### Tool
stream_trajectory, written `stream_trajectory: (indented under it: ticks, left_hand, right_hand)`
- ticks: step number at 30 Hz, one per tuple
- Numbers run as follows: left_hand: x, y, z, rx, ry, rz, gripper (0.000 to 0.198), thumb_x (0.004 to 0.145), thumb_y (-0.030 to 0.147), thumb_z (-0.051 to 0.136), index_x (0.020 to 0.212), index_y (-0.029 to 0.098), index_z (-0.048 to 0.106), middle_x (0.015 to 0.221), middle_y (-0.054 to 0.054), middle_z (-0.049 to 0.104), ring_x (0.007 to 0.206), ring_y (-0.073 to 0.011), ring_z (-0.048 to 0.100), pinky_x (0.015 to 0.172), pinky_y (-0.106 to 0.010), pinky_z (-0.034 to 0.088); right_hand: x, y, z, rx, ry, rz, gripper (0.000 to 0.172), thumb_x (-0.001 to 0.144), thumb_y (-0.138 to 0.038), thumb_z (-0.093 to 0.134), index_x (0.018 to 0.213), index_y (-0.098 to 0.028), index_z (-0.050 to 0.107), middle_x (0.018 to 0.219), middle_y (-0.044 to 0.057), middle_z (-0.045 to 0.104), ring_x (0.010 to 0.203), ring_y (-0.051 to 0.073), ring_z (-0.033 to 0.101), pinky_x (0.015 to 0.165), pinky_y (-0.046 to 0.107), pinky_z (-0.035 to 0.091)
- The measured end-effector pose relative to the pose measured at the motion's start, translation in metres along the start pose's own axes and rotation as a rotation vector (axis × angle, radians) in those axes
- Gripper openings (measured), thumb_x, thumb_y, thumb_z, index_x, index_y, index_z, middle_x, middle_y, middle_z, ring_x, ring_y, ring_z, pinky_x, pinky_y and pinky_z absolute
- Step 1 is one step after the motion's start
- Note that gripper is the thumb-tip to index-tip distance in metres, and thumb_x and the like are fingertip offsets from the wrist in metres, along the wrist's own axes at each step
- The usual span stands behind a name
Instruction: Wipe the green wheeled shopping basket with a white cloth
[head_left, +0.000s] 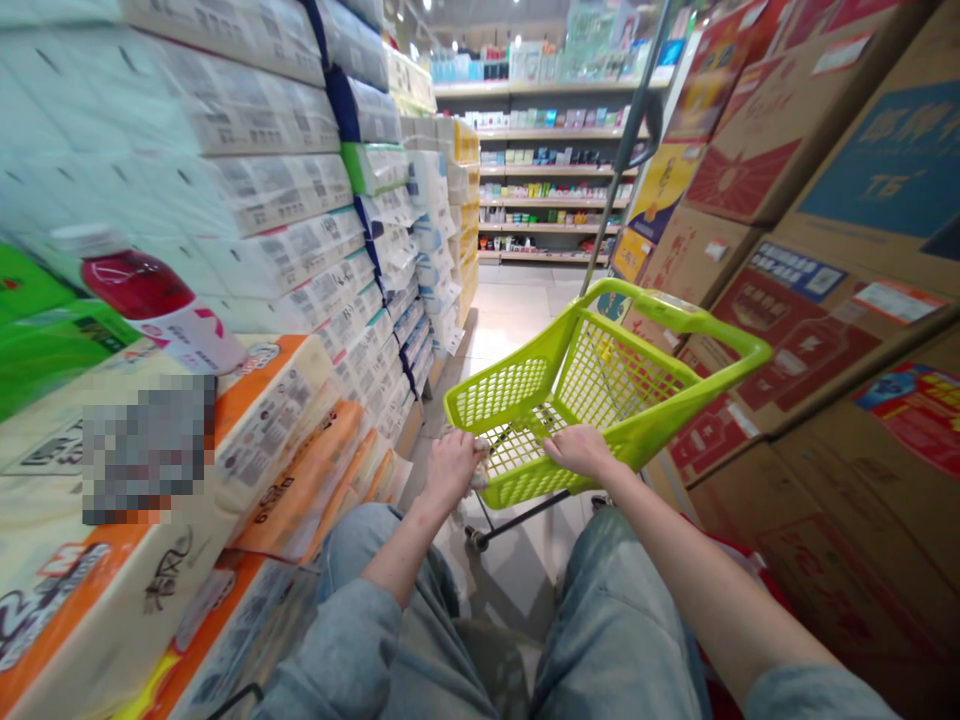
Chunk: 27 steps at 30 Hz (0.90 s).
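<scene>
So the lime-green shopping cart [652,428] is right in front of the person, over the pale tiled floor [510,300], basket just ahead of two denim-clad knees [626,590]. Its handle [739,350] is up on the far right side, and a dark wheel [477,541] pokes out below the near left corner.

The left hand [452,468] is at that corner, fingers bent in and pinching a pale crumpled bit [481,470] — could be tissue or plastic, it's too small and blurry to say. The right hand [579,450] is over the near side of the basket with its fingers curled down; can't tell if it's actually gripping anything.

Off to the left there's a cream-and-orange tissue pack [281,425] with a bottle of red drink [161,300], white cap on, and next to that a dark pixelated item [161,440]. Wrapped tissue packs [262,190] are piled high behind them. Printed cardboard cartons [787,350] line the right side, a thin grey pole [622,160] slants up beside them, and stocked shelves [547,133] fill the far end.
</scene>
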<state>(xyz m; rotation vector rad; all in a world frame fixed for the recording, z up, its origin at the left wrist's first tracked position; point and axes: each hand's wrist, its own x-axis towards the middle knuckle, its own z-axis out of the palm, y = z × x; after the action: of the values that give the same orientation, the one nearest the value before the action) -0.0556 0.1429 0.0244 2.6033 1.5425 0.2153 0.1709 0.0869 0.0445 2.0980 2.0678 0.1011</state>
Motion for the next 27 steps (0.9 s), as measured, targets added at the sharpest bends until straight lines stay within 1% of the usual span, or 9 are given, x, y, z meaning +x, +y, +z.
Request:
stream_trajectory:
  ticks: [4,6,12,17,22,25,27]
  left_hand:
    - [0.017,-0.010,0.001,0.018,-0.001,-0.161,0.028,0.088,0.043,0.043,0.100,0.019,0.051,0.106,-0.010,0.058,0.101,-0.0230,0.053,0.084,-0.034,0.036]
    - [0.021,-0.011,0.001,0.006,-0.017,-0.197,0.029,0.089,0.042,0.041,0.102,0.019,0.050,0.106,-0.010,0.059,0.100,-0.0229,0.055,0.083,-0.034,0.037]
    - [0.012,-0.004,0.002,-0.123,-0.076,-0.184,0.030,0.093,0.040,0.030,0.104,0.018,0.047,0.104,-0.010,0.062,0.097,-0.0209,0.059,0.080,-0.031,0.039]
    - [0.006,0.000,0.003,-0.183,-0.092,-0.192,0.026,0.092,0.038,0.030,0.102,0.019,0.045,0.099,-0.009,0.064,0.092,-0.0208,0.061,0.076,-0.030,0.040]
    - [0.005,0.002,0.004,-0.176,-0.066,-0.210,0.023,0.092,0.035,0.031,0.103,0.020,0.044,0.098,-0.008,0.064,0.090,-0.0211,0.062,0.075,-0.030,0.041]
    - [0.003,0.003,0.002,-0.131,-0.067,-0.238,0.023,0.091,0.034,0.031,0.104,0.020,0.045,0.098,-0.008,0.064,0.091,-0.0209,0.062,0.076,-0.030,0.041]
    - [0.001,0.005,0.001,-0.110,-0.073,-0.251,0.023,0.091,0.034,0.031,0.103,0.019,0.045,0.098,-0.009,0.064,0.091,-0.0209,0.062,0.076,-0.030,0.041]
  right_hand:
    - [0.003,-0.002,0.000,0.008,-0.009,-0.012,0.063,0.092,-0.040,0.017,0.078,-0.013,0.073,0.081,0.014,0.070,0.078,0.023,0.065,0.068,0.029,0.042]
    - [0.004,-0.003,-0.001,0.012,-0.014,-0.009,0.063,0.093,-0.040,0.018,0.079,-0.013,0.073,0.081,0.014,0.070,0.079,0.023,0.065,0.069,0.029,0.042]
    - [0.003,-0.001,-0.001,0.020,-0.031,0.020,0.062,0.092,-0.040,0.018,0.080,-0.013,0.073,0.084,0.015,0.070,0.082,0.023,0.065,0.071,0.029,0.043]
    - [0.001,0.003,-0.002,0.030,-0.045,0.018,0.061,0.093,-0.039,0.018,0.080,-0.014,0.072,0.086,0.014,0.070,0.083,0.024,0.065,0.070,0.031,0.044]
    - [0.007,0.003,-0.004,0.048,-0.092,0.036,0.056,0.091,-0.036,0.021,0.084,-0.012,0.072,0.092,0.016,0.070,0.088,0.026,0.064,0.071,0.033,0.045]
    - [0.010,-0.007,-0.007,0.096,-0.144,0.078,0.056,0.092,-0.035,0.021,0.089,-0.012,0.071,0.097,0.017,0.068,0.092,0.026,0.064,0.074,0.033,0.045]
    - [0.011,-0.023,-0.009,0.145,-0.152,0.092,0.058,0.093,-0.037,0.018,0.093,-0.012,0.070,0.098,0.018,0.068,0.093,0.026,0.063,0.075,0.033,0.045]
